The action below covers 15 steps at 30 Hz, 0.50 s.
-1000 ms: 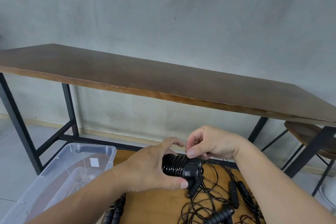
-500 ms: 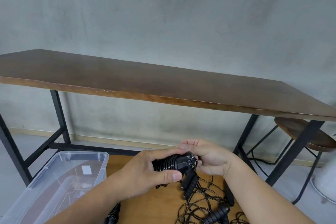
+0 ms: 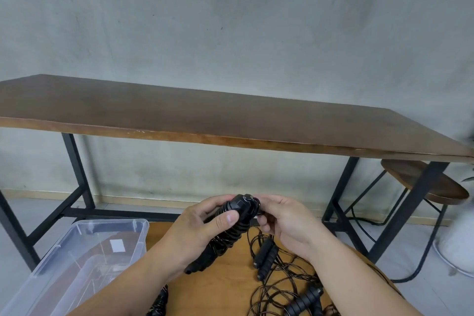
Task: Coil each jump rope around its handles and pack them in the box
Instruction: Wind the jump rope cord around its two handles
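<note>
The left hand (image 3: 202,228) wraps around a coiled jump rope (image 3: 230,228), thumb pressed on the windings; the right hand (image 3: 284,220) pinches the cord's end at the bundle's top. Judging by this, the coiling is nearly finished; next the end wants securing, then the bundle goes into the clear box (image 3: 84,259) left of the left hand. Loose ropes (image 3: 279,277) below the right hand tangle, their count unclear.

rope bundle (image 3: 232,226) blk | box (image 3: 84,251) clear | table (image 3: 195,115) dk brown | wall (image 3: 230,20) grey
</note>
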{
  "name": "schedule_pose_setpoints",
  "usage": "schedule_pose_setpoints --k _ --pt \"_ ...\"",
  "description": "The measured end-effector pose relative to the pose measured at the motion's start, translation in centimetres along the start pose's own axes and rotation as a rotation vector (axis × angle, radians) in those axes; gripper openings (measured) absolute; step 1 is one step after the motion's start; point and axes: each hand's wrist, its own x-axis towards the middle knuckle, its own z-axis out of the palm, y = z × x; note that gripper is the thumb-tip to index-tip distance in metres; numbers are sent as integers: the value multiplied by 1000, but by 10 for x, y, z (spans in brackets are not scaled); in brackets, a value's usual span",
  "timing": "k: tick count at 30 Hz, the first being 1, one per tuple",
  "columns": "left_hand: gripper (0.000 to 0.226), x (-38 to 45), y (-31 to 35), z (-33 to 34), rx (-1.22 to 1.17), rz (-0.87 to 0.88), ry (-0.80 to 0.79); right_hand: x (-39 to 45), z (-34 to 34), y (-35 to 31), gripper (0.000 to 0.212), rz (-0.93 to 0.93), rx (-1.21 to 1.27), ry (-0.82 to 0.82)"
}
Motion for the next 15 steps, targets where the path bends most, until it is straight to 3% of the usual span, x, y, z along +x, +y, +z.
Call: schedule_pose_setpoints --k 4,15 --pt "52 4 -2 2 -81 -35 41 -7 6 7 21 -119 103 122" --pt "44 7 -2 5 -195 -77 113 -23 17 3 22 -192 190 170"
